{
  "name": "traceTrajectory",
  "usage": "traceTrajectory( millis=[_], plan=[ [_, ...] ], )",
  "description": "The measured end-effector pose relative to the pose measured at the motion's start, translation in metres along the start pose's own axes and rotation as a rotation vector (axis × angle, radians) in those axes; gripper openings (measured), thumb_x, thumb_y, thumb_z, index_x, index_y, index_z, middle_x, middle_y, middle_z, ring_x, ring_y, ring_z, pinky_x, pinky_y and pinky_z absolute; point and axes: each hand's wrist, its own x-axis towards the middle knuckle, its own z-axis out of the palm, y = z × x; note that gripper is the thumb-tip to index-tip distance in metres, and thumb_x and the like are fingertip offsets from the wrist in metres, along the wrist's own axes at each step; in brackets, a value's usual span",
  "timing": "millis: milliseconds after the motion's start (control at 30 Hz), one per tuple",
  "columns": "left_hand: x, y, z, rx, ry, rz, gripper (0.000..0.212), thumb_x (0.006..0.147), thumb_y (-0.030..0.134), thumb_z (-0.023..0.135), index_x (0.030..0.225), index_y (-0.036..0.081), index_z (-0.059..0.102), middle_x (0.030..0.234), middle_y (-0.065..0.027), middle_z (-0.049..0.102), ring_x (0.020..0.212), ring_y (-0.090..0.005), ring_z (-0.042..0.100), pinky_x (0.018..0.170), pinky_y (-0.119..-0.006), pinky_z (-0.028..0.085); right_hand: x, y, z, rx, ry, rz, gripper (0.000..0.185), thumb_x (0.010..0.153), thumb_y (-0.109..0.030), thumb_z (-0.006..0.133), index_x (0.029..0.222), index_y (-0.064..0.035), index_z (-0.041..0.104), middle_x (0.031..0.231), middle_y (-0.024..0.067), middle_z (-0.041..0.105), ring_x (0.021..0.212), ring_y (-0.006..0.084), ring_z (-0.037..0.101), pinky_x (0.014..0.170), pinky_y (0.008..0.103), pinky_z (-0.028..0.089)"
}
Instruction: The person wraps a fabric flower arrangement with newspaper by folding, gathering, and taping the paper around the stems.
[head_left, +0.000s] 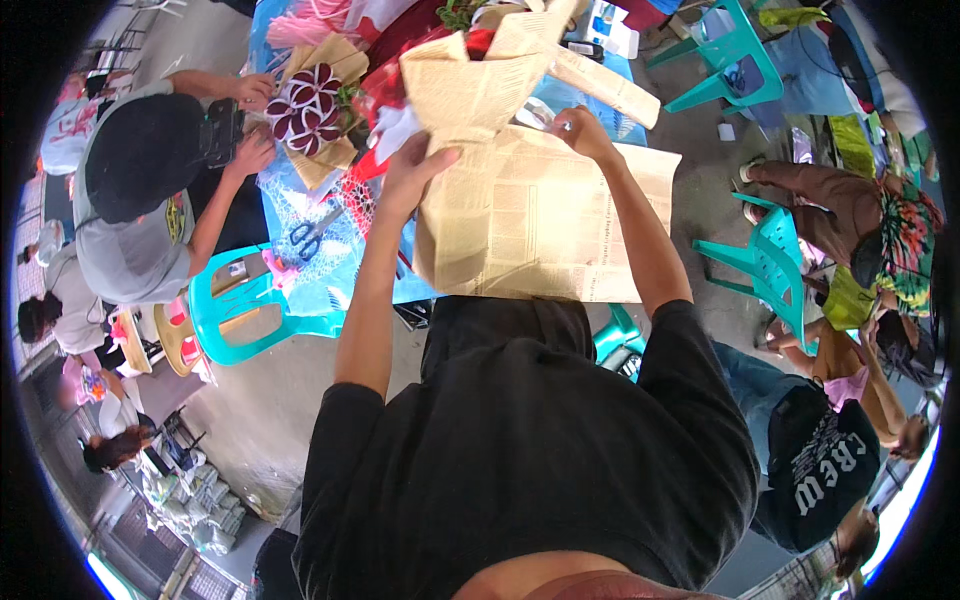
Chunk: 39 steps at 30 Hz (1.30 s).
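Observation:
Newspaper-print wrapping paper (540, 217) lies over the table's near edge, its upper part folded and gathered into a fan (472, 90). My left hand (412, 172) grips the paper at the gathered part, thumb on top. My right hand (581, 131) is closed beside the paper's upper edge, next to a clear shiny item (535, 112) that I cannot make out; whether it holds this is unclear. A folded strip of the same paper (607, 88) lies beyond my right hand. Red wrapping material (375, 82) shows behind the fan.
At left a co-worker (142, 165) handles a bouquet of dark red and white flowers (307, 109). Scissors (307, 238) lie on white netting (289, 202) over the blue table cover (330, 296). Teal plastic chairs stand left (225, 349) and right (776, 255). More people are at the right.

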Motion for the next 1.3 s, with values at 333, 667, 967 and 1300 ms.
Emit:
traceTrajectory(
  millis=[333, 667, 967, 1300],
  plan=[
    [0.125, -0.039, 0.076, 0.003, -0.402, -0.131, 0.057, 0.078, 0.026, 0.069, 0.121, -0.005, 0.049, 0.112, -0.0085, 0.059, 0.099, -0.0149, 0.055, 0.087, -0.027, 0.042, 0.01, -0.016, -0.006, 0.258, 0.175, 0.066, 0.033, 0.073, -0.018, 0.068, 0.104, -0.0104, 0.064, 0.099, 0.0163, 0.065, 0.088, 0.0334, 0.062, 0.076, 0.0395, 0.049],
    [0.147, -0.059, 0.098, -0.013, -0.413, -0.133, 0.051, 0.075, 0.017, 0.073, 0.117, -0.004, 0.052, 0.11, -0.0079, 0.059, 0.099, -0.0142, 0.055, 0.088, -0.028, 0.042, 0.009, -0.006, -0.021, 0.29, 0.209, -0.085, 0.045, 0.077, -0.013, 0.063, 0.121, -0.0083, 0.053, 0.126, 0.019, 0.05, 0.117, 0.0358, 0.047, 0.097, 0.0413, 0.038],
    [0.158, -0.073, 0.083, 0.013, -0.454, -0.171, 0.049, 0.076, 0.017, 0.072, 0.116, -0.003, 0.053, 0.111, -0.0083, 0.059, 0.1, -0.0145, 0.055, 0.088, -0.028, 0.043, -0.011, 0.014, -0.041, 0.679, -0.2, 0.527, 0.026, 0.074, -0.021, 0.065, 0.08, 0.0052, 0.064, 0.073, 0.0111, 0.063, 0.066, 0.0153, 0.062, 0.062, 0.0313, 0.05],
    [0.156, -0.068, 0.091, 0.037, -0.448, -0.161, 0.051, 0.073, 0.016, 0.075, 0.116, -0.002, 0.054, 0.11, -0.0067, 0.06, 0.098, -0.0141, 0.056, 0.088, -0.029, 0.044, -0.02, 0.039, -0.016, 0.689, -0.086, 0.558, 0.033, 0.077, -0.026, 0.066, 0.087, 0.0053, 0.065, 0.076, 0.0153, 0.065, 0.07, 0.0204, 0.065, 0.061, 0.0334, 0.05]
  ],
)
